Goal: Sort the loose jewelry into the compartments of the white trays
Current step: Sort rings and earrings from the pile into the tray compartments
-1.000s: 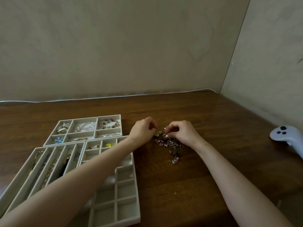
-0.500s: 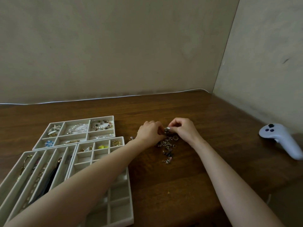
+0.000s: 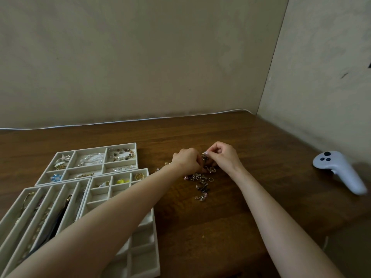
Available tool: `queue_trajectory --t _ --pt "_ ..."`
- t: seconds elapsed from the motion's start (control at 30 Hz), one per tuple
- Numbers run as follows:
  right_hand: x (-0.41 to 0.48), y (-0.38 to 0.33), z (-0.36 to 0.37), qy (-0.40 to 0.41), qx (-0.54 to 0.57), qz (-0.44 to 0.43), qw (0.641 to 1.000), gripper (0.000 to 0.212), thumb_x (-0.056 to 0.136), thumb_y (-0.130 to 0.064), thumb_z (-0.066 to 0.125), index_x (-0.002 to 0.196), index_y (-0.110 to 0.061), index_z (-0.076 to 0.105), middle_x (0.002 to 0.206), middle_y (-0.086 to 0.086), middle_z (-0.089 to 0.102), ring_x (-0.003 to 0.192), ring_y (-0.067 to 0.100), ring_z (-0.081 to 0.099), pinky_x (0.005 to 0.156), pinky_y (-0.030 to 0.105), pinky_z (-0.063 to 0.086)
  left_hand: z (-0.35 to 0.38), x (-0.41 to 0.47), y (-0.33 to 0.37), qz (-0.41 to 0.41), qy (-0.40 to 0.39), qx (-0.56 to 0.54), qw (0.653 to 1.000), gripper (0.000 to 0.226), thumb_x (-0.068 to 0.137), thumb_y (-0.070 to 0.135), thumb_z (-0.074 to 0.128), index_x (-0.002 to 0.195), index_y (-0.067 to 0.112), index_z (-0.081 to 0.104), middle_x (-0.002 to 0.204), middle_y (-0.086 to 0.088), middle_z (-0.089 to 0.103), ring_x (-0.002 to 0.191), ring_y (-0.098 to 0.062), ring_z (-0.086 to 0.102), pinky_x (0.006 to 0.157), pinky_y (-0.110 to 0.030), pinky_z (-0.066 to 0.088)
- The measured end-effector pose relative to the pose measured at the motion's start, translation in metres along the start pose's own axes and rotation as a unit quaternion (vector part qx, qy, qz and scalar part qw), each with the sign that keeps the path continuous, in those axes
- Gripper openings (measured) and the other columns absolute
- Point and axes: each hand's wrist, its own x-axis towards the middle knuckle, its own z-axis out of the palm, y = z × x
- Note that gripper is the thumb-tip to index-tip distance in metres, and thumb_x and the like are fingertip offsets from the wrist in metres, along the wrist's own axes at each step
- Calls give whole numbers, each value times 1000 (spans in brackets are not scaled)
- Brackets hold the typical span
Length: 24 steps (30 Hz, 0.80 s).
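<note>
Counter: brown wood, with three white trays on the left.
Long-slot tray: chains lie in its slots.
Grid tray: only a few back boxes hold bits; most look bare.
Back tray: every box has something in it.
Left hand: fingers curled, pinching a small shiny piece.
Right hand: fingers curled, pinching the same piece.
Loose jewelry pile: on the counter, just under both hands, not sorted yet.
Job: I think it is partly done, with lots left.
</note>
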Motion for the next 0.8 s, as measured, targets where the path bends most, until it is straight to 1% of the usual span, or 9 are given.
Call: queue_trajectory --t 0.1,0.17,0.27,0.37,0.43,0.5,0.6,0.7,0.8 --pt "-1 0 0 6 -2 -4 1000 5 88 -18 64 86 -14 63 87 2 65 83 11 61 66 20 45 0 -2 -1 11 27 0 1000 14 81 30 68 85 22 58 103 1 63 103 -19 54 94 -43 45" --pt "-1 -1 0 4 10 -6 1000 4 88 -17 63 89 -13 64 84 1 65 78 10 61 62 17 43 0 -5 -4 15 55 -18 998 14 81 30 68 86 23 57 101 2 63 100 -18 56 90 -40 48" --pt "-1 -1 -1 -26 38 -11 999 8 90 -11 61 94 -15 67 92 3 68 78 12 65 61 18 49 -2 -9 -9 15 82 -83 993 12 83 26 67 82 20 57 92 0 63 87 -16 60 78 -33 53" --pt "-2 -2 -1 -59 37 -16 997 17 91 -7 59 97 -18 70 101 -1 67 84 9 65 65 18 51 -4 -12 -12 17 118 -118 986 11 85 23 64 89 15 59 92 -2 64 85 -16 61 74 -30 53" --pt "-3 -2 -1 -63 24 -24 997 19 90 -6 59 98 -20 70 104 -5 66 93 6 62 73 18 50 -4 -13 -13 18 130 -137 982 10 87 22 62 91 14 58 94 -2 65 84 -16 61 72 -28 53" --pt "-3 -1 -2 -58 14 -32 998 22 89 -5 61 99 -21 71 107 -5 66 102 7 58 83 21 48 -4 -16 -14 20 137 -145 980 8 88 21 61 89 15 56 92 -1 63 82 -14 60 67 -22 49" --pt "-3 -1 -2 -65 10 -31 997 24 88 -4 62 100 -22 71 110 -5 65 108 8 54 90 24 42 -6 -20 -16 17 147 -156 977 8 88 21 60 90 16 55 88 2 60 77 -10 57 63 -18 45" --pt "-4 -2 -2 -57 16 -38 998 22 86 -5 64 98 -21 72 108 -5 67 107 9 56 94 28 44 -9 -24 -21 14 152 -165 974 8 88 21 61 90 18 54 86 3 59 75 -8 55 61 -17 45" --pt "-5 -2 -2 -36 40 -47 997 20 86 -4 64 94 -21 73 102 -4 68 97 9 62 87 26 50 -12 -30 -24 13 159 -176 971 7 88 19 61 90 17 55 89 2 60 82 -12 58 69 -23 50"
